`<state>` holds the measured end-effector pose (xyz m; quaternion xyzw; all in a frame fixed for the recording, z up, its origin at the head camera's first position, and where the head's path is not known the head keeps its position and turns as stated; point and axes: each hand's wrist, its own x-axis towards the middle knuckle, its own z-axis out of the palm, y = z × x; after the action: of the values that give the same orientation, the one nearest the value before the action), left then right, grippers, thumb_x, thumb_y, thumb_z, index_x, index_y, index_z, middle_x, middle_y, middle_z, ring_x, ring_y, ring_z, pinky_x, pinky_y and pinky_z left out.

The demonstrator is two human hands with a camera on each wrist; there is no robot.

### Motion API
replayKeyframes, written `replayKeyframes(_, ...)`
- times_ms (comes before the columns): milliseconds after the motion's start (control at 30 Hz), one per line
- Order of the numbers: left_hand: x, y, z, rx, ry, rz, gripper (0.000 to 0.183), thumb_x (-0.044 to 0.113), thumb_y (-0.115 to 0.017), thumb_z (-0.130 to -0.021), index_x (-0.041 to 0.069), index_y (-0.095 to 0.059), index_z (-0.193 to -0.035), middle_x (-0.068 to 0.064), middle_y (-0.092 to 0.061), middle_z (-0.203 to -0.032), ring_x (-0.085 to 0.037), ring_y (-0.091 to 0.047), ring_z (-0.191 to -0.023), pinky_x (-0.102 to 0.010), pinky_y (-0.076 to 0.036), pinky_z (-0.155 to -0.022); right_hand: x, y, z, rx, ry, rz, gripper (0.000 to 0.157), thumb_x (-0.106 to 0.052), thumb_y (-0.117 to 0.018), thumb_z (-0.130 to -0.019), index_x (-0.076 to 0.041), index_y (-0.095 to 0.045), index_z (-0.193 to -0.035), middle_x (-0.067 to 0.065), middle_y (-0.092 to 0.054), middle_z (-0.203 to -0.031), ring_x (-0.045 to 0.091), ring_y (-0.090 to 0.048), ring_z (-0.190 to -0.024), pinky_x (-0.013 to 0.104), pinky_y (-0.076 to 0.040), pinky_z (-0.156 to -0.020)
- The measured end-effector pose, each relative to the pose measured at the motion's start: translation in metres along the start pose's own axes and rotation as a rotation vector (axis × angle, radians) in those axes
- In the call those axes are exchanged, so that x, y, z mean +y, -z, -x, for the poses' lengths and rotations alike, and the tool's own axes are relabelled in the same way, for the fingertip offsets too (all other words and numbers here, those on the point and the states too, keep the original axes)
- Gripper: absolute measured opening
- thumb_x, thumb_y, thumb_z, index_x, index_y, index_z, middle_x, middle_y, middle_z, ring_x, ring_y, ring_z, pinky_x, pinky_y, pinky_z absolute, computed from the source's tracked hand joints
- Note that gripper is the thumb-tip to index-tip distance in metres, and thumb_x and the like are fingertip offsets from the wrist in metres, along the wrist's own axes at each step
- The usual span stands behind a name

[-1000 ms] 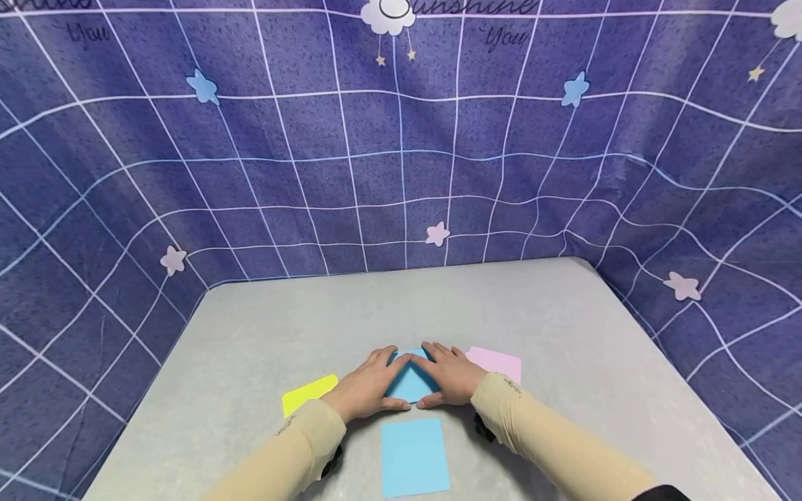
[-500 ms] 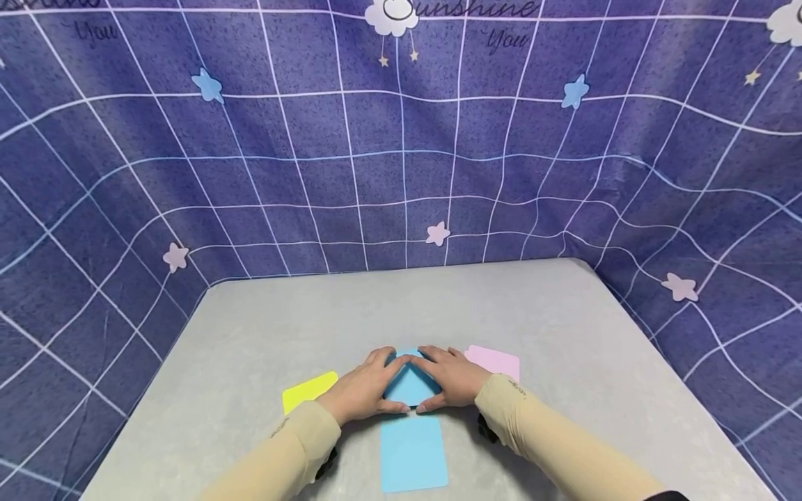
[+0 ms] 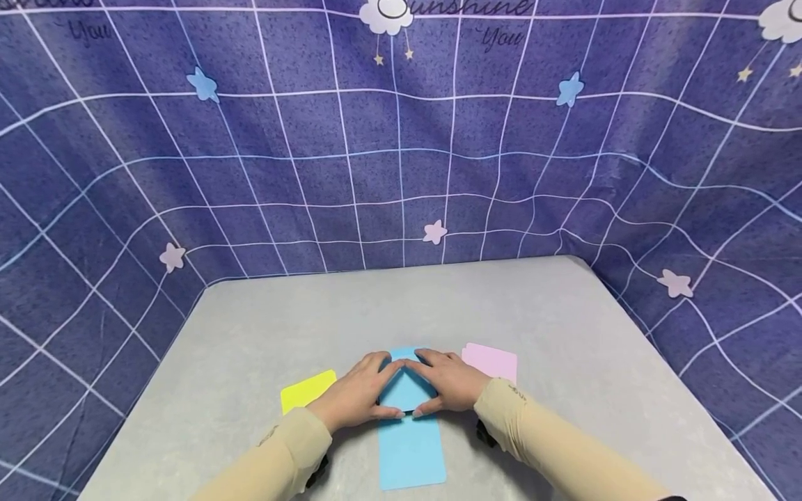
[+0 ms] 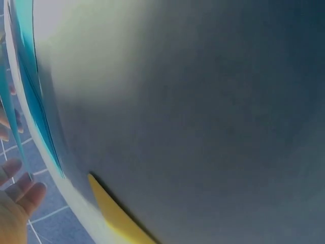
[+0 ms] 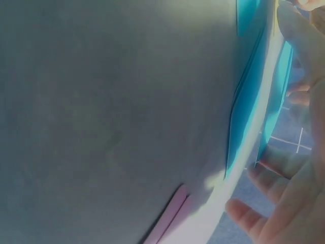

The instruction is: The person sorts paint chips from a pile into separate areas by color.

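A blue square card (image 3: 406, 395) hangs between the two hands, lifted off the table in both wrist views. My left hand (image 3: 356, 394) grips its left edge, thumb at the near corner; my right hand (image 3: 456, 383) grips its right edge likewise. Another blue piece (image 3: 404, 351) shows beyond the held card's far edge. In the right wrist view, a layered blue piece (image 5: 248, 109) lies on the table below the held card (image 5: 275, 104). Nearer the person, a blue square card (image 3: 411, 454) lies flat. Its far edge is hidden behind the held card and thumbs.
On the grey table (image 3: 282, 313), a yellow card (image 3: 308, 391) lies left of the left hand, partly covered by it. Overlapping pink cards (image 3: 491, 362) lie beyond the right wrist. A purple patterned curtain (image 3: 401, 174) borders the table at the back and sides.
Both hands have drawn the held blue card slightly toward the person. More blue shows beyond its far edge, and the gap to the near blue card has closed in the head view.
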<state>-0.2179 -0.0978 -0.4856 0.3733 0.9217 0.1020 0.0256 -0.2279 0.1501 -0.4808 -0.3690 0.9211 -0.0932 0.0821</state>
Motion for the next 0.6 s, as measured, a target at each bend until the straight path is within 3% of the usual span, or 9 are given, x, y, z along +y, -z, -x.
replayKeyframes(600,0.012,-0.001,0.012,-0.005,-0.008,0.023,0.092,0.063,-0.071,-0.090,0.013,-0.039,-0.160,-0.019,-0.045,-0.147,-0.037,-0.045,-0.138,-0.054,-0.040,-0.111,-0.007,-0.001,0.019,0.026,0.022,0.030,0.101,-0.065,-0.076,-0.085,-0.016,-0.035,-0.162,0.017,-0.042,-0.158,0.032,-0.045,-0.142,0.054,-0.041,-0.110)
